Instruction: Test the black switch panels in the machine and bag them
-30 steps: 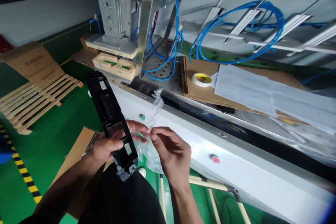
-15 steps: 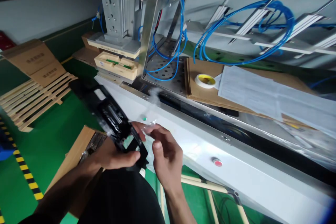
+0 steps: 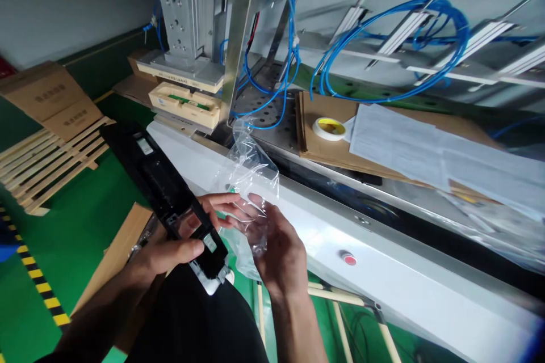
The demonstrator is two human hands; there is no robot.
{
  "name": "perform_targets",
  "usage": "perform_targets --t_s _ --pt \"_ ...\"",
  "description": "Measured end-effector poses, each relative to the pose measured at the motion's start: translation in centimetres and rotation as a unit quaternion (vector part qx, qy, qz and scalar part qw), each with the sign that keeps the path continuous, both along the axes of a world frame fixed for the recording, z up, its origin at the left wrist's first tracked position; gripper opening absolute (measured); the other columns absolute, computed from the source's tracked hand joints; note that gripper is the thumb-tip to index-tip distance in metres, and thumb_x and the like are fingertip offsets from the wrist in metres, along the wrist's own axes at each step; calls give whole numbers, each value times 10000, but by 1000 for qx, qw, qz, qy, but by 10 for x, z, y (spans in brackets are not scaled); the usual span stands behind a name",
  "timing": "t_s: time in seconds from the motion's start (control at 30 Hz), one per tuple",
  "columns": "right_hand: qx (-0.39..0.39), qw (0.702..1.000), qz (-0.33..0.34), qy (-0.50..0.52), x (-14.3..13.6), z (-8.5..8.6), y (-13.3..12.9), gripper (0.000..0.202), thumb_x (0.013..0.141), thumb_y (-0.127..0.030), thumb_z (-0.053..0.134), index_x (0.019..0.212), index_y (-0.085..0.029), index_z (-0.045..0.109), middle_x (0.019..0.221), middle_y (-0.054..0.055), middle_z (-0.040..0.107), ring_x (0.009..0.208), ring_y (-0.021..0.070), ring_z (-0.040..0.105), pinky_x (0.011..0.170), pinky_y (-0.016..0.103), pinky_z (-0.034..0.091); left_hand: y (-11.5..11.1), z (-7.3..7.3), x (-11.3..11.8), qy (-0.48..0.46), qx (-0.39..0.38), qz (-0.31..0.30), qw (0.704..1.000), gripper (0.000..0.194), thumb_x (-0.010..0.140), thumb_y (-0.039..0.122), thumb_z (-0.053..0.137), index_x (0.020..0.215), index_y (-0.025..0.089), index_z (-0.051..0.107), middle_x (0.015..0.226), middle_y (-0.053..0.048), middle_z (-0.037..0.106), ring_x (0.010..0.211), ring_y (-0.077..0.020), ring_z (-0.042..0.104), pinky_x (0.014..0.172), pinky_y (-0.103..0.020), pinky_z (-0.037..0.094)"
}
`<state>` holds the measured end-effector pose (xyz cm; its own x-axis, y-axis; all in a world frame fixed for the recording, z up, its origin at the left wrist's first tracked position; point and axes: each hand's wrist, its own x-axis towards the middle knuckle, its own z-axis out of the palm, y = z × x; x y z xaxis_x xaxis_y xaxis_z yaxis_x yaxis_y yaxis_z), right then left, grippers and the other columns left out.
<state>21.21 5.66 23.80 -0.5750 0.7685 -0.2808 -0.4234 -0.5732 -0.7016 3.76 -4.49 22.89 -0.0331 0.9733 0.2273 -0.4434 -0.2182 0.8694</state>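
My left hand (image 3: 179, 249) grips the near end of a long black plastic part (image 3: 157, 181) that slants up and away to the left. My right hand (image 3: 276, 244) holds a clear plastic bag (image 3: 251, 176), with fingers spread inside or against the film. The bag rises crumpled above both hands, just right of the black part. The fingertips of both hands meet at the bag's lower edge, in front of the white machine front (image 3: 383, 272).
A green button (image 3: 230, 188) and a red button (image 3: 349, 260) sit on the white panel. On top lie cardboard sheets (image 3: 323, 147), a tape roll (image 3: 328, 128), papers (image 3: 426, 153), blue hoses (image 3: 383, 39) and a metal press fixture (image 3: 187, 28). Wooden pallet (image 3: 46, 164) and cartons on the green floor at left.
The black part swung left and blurred half a second ago, then steadied. The bag has opened up and now stands taller over my right hand, whose fingers have spread into it.
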Motion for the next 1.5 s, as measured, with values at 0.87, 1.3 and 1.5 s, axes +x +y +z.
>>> perform_targets --t_s 0.87,1.3,1.5 --pt "222 954 20 -198 43 -12 19 493 896 -683 707 941 -204 812 802 95 799 675 269 754 640 406 663 25 -5 -6 -70 -109 68 989 404 700 353 777 1060 173 810 1083 -115 789 1057 -309 689 867 -379 516" --pt "251 936 118 -218 64 -13 26 520 928 -699 667 1048 -226 843 953 132 835 887 324 802 918 518 638 20 4 -9 -103 -147 90 980 365 686 295 781 1023 163 827 969 -103 782 946 -267 686 780 -336 525" --pt "322 890 -25 -322 55 -55 21 467 921 -639 710 1141 -231 767 1047 97 808 1004 263 761 952 423 612 6 -17 -21 -35 -218 173 960 370 602 274 867 960 188 825 962 -60 779 916 -233 668 790 -310 515"
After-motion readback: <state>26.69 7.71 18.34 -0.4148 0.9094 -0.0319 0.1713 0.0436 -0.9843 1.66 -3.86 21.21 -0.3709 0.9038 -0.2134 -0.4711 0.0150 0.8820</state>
